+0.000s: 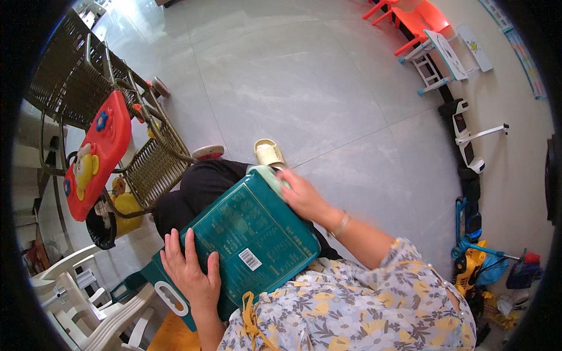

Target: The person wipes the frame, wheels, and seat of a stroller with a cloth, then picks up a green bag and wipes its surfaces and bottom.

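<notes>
Across the person's lap lies a dark green case [272, 237] with gold print, a barcode label and a white oval handle [171, 298] at its lower left end. My left hand [193, 272] rests palm down on the case's printed face near that handle, fingers spread. In my right hand [303, 195] is a bunched pale green cloth [268, 177], pressed against the far upper right edge of the case. The right fingers look slightly blurred. Black trousers [210, 184] show beneath the case, and one yellow slipper [268, 152] pokes out beyond it.
To the left stands a woven stroller [153, 171] with a red toy tray [101, 153]; a yellow bin [127, 210] sits behind it. White plastic chairs [109, 324] are at lower left. Along the right wall are orange chairs [421, 19], a hoverboard [465, 136] and toys [472, 263].
</notes>
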`<state>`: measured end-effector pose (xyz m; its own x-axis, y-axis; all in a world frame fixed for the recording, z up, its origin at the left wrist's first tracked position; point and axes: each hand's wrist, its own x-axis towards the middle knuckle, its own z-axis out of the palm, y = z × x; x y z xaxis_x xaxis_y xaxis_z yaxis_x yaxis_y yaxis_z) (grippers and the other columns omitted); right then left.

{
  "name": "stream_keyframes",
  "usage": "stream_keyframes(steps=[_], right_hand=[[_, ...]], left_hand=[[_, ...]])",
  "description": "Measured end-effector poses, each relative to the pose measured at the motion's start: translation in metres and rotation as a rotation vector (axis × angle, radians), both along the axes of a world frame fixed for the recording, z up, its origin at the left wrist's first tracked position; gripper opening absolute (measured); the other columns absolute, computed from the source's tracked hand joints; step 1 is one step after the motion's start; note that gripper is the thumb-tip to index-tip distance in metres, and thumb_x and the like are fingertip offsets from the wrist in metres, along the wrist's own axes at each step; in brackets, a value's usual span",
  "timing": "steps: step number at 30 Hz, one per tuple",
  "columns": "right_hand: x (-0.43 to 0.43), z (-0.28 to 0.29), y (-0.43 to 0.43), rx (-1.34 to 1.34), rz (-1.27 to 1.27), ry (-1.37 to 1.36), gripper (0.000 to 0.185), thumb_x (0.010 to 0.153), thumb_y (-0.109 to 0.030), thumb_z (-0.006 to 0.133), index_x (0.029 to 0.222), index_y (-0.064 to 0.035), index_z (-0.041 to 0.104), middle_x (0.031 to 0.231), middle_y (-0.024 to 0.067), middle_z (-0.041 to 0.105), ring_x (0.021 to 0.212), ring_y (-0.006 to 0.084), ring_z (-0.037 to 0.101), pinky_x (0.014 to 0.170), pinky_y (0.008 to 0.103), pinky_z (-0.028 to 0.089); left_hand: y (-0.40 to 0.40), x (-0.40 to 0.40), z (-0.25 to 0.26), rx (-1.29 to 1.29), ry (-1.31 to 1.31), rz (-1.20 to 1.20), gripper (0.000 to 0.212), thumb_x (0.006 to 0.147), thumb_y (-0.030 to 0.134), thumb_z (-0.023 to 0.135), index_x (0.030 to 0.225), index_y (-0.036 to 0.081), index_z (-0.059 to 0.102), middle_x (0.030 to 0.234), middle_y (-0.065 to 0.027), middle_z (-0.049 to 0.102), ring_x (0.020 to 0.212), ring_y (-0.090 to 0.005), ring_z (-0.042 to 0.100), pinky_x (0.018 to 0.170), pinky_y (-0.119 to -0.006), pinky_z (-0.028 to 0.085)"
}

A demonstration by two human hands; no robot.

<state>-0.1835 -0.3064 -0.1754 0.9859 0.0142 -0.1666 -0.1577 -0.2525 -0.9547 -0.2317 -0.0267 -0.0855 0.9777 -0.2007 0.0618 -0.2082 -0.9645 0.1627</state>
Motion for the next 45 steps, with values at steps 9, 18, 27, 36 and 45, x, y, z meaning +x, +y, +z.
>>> stream_keyframes(steps=[9, 18, 27, 36, 45], right_hand=[[-0.101, 0.016, -0.026, 0.430, -0.038, 0.451, 0.040, 0.095, -0.016, 0.045, 0.132, -0.0030, 0.047, 0.125, 0.0064, 0.056, 0.110, 0.0163, 0.054, 0.098, 0.0316, 0.042], [0.041, 0.005, 0.005, 0.380, 0.010, 0.235, 0.034, 0.092, -0.018, 0.045, 0.119, -0.0013, 0.059, 0.111, 0.0078, 0.062, 0.102, 0.0163, 0.055, 0.091, 0.0312, 0.044], [0.034, 0.078, 0.093, -0.646, 0.460, -0.815, 0.012, 0.076, -0.010, 0.064, 0.086, -0.0044, 0.059, 0.090, 0.0121, 0.055, 0.064, 0.0221, 0.060, 0.056, 0.0336, 0.050], [-0.031, 0.083, 0.206, -0.413, 1.214, -0.916, 0.028, 0.081, -0.018, 0.058, 0.103, -0.0017, 0.059, 0.097, 0.0100, 0.048, 0.075, 0.0164, 0.055, 0.052, 0.0266, 0.048], [0.049, 0.068, 0.161, -0.679, 0.623, -0.880, 0.012, 0.075, -0.011, 0.065, 0.085, -0.0076, 0.059, 0.084, 0.0082, 0.054, 0.064, 0.0202, 0.057, 0.050, 0.0329, 0.049]], left_hand=[[0.001, 0.000, -0.003, -0.065, -0.015, -0.031, 0.053, 0.086, 0.024, 0.062, 0.135, 0.007, 0.051, 0.146, -0.0186, 0.039, 0.137, -0.0354, 0.034, 0.112, -0.052, 0.019], [0.018, -0.001, 0.013, -0.376, -0.012, 0.086, 0.052, 0.087, 0.025, 0.063, 0.134, 0.007, 0.052, 0.146, -0.0170, 0.041, 0.136, -0.0348, 0.036, 0.113, -0.046, 0.024], [0.115, -0.041, -0.002, -0.217, -0.057, 0.516, 0.050, 0.094, 0.031, 0.057, 0.136, 0.005, 0.048, 0.142, -0.0211, 0.043, 0.131, -0.0359, 0.042, 0.109, -0.042, 0.032], [0.127, -0.053, -0.051, -0.619, -0.064, 0.706, 0.055, 0.092, 0.024, 0.060, 0.140, 0.004, 0.042, 0.135, -0.0204, 0.047, 0.120, -0.0330, 0.049, 0.100, -0.037, 0.040], [0.119, -0.042, -0.046, -0.644, -0.046, 0.778, 0.052, 0.091, 0.017, 0.059, 0.139, 0.003, 0.044, 0.132, -0.0185, 0.051, 0.117, -0.0292, 0.052, 0.099, -0.035, 0.040]])
